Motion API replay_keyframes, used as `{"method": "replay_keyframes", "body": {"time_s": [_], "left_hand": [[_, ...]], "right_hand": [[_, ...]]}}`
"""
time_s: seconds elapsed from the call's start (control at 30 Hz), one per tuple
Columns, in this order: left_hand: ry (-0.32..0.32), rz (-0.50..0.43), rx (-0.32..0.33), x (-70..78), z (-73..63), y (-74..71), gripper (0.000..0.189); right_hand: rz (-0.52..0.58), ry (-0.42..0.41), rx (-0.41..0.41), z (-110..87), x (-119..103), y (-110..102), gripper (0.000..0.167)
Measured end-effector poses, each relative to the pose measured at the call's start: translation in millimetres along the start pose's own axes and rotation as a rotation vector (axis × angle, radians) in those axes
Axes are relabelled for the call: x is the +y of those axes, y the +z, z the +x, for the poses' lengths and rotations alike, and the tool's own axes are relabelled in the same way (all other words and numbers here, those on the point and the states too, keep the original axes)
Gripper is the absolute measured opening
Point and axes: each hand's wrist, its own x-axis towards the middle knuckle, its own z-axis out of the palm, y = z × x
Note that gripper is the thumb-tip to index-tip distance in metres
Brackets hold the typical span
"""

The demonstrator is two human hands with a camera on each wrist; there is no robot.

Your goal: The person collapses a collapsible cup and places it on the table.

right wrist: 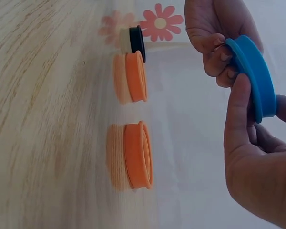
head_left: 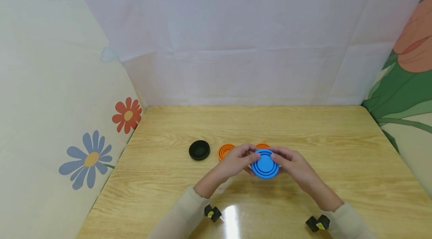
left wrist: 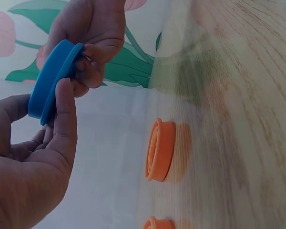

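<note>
A blue collapsible cup (head_left: pixel 265 165), folded flat into concentric rings, is held up above the table between both hands. My left hand (head_left: pixel 236 162) pinches its left side, thumb on the ringed face and fingers behind. On the opposite side my right hand (head_left: pixel 297 166) grips the rim the same way. Both wrist views show the blue disc tilted and off the tabletop. Behind the hands lie two orange folded cups, the left one (head_left: pixel 224 151) partly covered by my left hand, the other (right wrist: pixel 137 155) largely hidden by the blue cup in the head view.
A black folded cup (head_left: pixel 199 150) lies on the wooden table (head_left: pixel 162 194), left of the orange ones. White cloth (head_left: pixel 216 44) hangs along the table's back edge. Flower-printed panels (head_left: pixel 40 100) stand at both sides.
</note>
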Motion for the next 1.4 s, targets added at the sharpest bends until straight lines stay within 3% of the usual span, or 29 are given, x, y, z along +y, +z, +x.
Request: {"method": "replay_keyframes", "body": {"time_s": [0.27, 0.67, 0.9, 1.2, 1.4], "left_hand": [[-0.017, -0.042, -0.012, -4.5, 2.1, -2.8, 0.033], [0.0, -0.045, -0.011, -5.4, 2.2, -2.9, 0.035], [0.104, 0.065, 0.06, -6.5, 3.2, -4.2, 0.034], [0.235, 0.17, 0.121, -4.6, 4.1, -1.1, 0.03], [0.427, 0.318, 0.15, -6.9, 5.0, 2.1, 0.023]], "right_hand": [[0.067, -0.01, -0.042, -1.1, -1.9, -3.2, 0.051], [0.056, 0.03, 0.008, -1.6, -3.7, -4.6, 0.049], [0.058, 0.07, 0.058, -2.8, -2.4, -11.9, 0.05], [0.189, 0.142, 0.008, -2.9, -1.4, -19.0, 0.034], [0.239, 0.145, -0.061, -2.6, -2.0, -23.1, 0.034]]}}
